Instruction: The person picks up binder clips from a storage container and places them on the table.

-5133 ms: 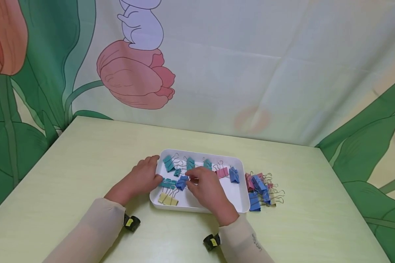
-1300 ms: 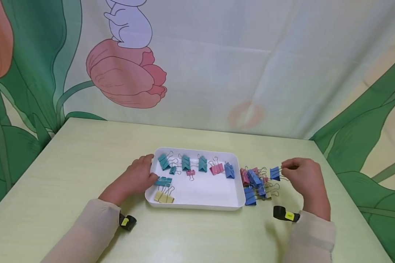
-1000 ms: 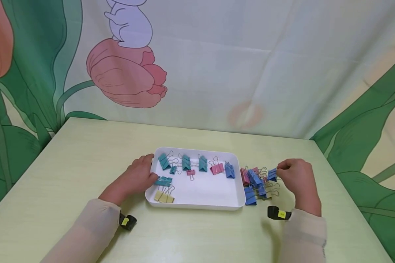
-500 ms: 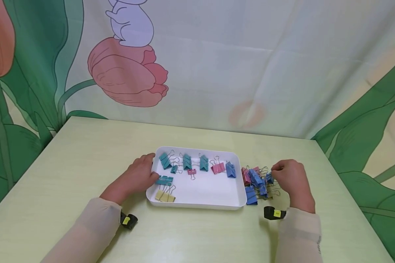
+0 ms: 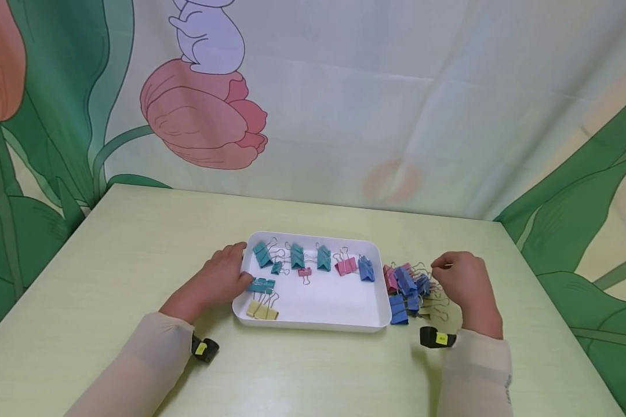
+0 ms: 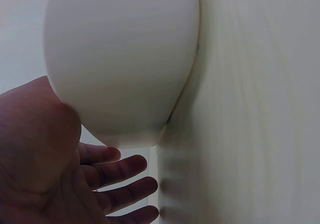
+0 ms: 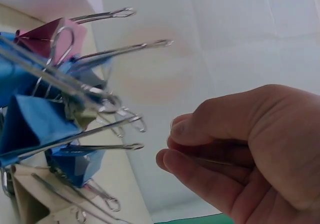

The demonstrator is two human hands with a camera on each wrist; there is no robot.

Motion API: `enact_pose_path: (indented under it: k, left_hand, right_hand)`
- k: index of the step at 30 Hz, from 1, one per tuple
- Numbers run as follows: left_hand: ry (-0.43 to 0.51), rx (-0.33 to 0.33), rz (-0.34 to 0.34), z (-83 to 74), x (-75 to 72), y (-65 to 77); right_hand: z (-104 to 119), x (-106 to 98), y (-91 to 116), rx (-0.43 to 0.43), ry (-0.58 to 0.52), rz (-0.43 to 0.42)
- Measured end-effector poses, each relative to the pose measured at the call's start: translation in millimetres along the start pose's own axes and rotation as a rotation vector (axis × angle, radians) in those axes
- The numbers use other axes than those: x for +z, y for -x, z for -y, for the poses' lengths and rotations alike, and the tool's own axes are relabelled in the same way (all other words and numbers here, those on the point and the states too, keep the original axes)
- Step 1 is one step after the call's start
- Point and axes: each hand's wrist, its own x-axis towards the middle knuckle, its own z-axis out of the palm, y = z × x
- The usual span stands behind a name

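Right hand [image 5: 461,281] holds nothing, just beside the binder-clip pile [image 5: 407,284]!
Its grip is narrow, thumb near fingertips; the pile sits toward the desk's [image 5: 313,376] right edge, beside the white tray [image 5: 318,304], whose left end the straight-fingered left hand [image 5: 219,278] touches.

Binder clips [image 5: 406,282] overlap too much for us to count

We cannot read the lettering [image 5: 509,388] on the right sleeve [image 5: 472,370]; the cartoon animal [image 5: 216,43] loses most of its head to the head view's top edge; in the left wrist view, the white tray [image 6: 120,58] hides its contents from us.
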Motion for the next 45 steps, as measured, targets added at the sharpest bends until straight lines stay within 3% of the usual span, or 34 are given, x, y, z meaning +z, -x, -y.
enact_pose_path:
  k: [15,22,29,36,45]
  left_hand:
    - [0.01,-0.014,0.013,1.3,0.8,0.1]
    - [0.012,-0.019,0.011,1.8,2.2,-1.0]
    - [0.0,-0.008,0.001,0.4,-0.9,-0.5]
    - [-0.005,0.0,-0.001,-1.7,-2.9,1.1]
    - [-0.01,0.012,-0.007,-1.2,-2.1,0.9]
  right_hand:
    - [15,-10,6,-0.057,-0.011,-0.084]
    - [40,-5,12,-0.079,-0.046,-0.104]
    - [81,18,12,-0.149,-0.097,-0.106]
    - [116,44,19,-0.306,-0.249,-0.117]
    - [149,82,33,-0.501,-0.451,0.005]
